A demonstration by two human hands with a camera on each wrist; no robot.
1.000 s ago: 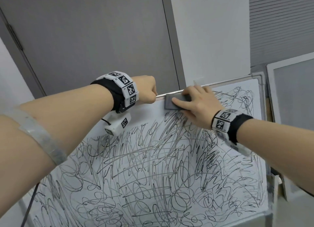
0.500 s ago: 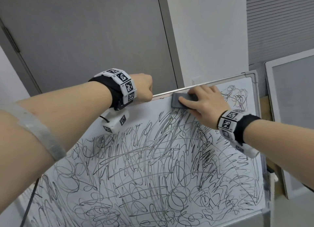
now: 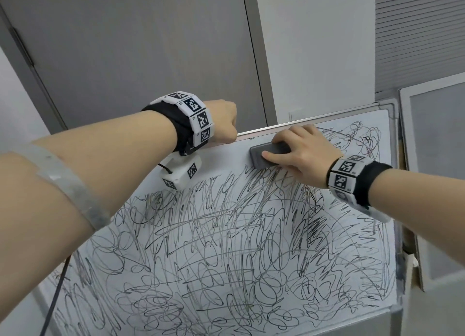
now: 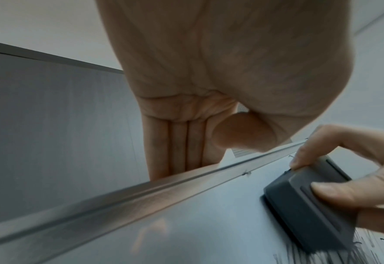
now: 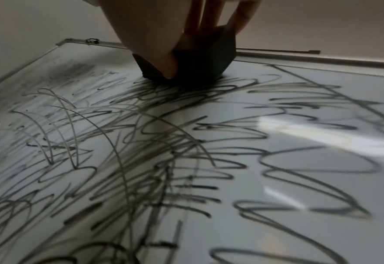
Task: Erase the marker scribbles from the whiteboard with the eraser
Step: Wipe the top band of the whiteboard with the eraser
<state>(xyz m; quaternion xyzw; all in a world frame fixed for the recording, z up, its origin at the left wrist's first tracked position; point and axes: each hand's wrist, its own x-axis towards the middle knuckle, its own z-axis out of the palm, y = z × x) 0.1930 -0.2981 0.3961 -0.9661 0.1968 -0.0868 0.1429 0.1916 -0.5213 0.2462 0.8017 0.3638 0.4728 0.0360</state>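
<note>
The whiteboard [image 3: 377,267] is covered in black marker scribbles [image 3: 226,235], apart from a wiped strip along its top left. My left hand [image 3: 224,124] grips the board's top frame [image 4: 141,192], fingers [image 4: 177,148] hooked over behind it and thumb in front. My right hand [image 3: 302,154] holds the dark grey eraser [image 3: 266,154] flat against the board just under the top frame, a short way right of the left hand. The right wrist view shows the eraser [image 5: 200,59] pinched between thumb and fingers, at the upper limit of the scribbles [image 5: 164,142]. The eraser [image 4: 306,205] also appears in the left wrist view.
A grey door [image 3: 138,46] and a white wall [image 3: 314,46] stand behind the board. Another framed panel [image 3: 435,184] leans at the right, close to the board's right edge. A black cable [image 3: 57,285] hangs at the lower left.
The right hand slid the eraser to the right along the top strip, then back left toward the left hand. The left hand kept its grip on the frame.
</note>
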